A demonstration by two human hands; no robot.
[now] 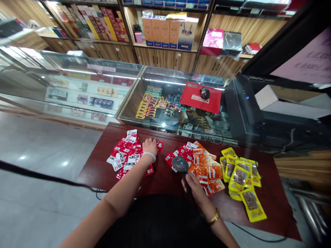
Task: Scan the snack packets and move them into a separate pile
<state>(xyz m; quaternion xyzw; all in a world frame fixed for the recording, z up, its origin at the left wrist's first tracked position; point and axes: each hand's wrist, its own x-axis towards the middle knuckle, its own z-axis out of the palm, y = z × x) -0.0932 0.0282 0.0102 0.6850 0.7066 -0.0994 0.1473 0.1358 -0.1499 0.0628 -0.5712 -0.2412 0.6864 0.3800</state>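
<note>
My left hand [150, 146] reaches onto a pile of red snack packets [126, 154] on the dark wooden table [95, 172], fingers curled over a red packet at the pile's right edge. My right hand [193, 187] grips the handle of a black barcode scanner [180, 164], whose head points at a mixed heap of red and orange packets [204, 165]. To the right lies a group of yellow packets [241, 177].
A glass display counter [144, 74] with goods inside runs behind the table. On it sit a red mouse pad [192, 100] with a mouse [204, 92] and a black device [241, 103]. Shelves of boxes [165, 31] line the back wall. A cable [38, 175] crosses the floor at left.
</note>
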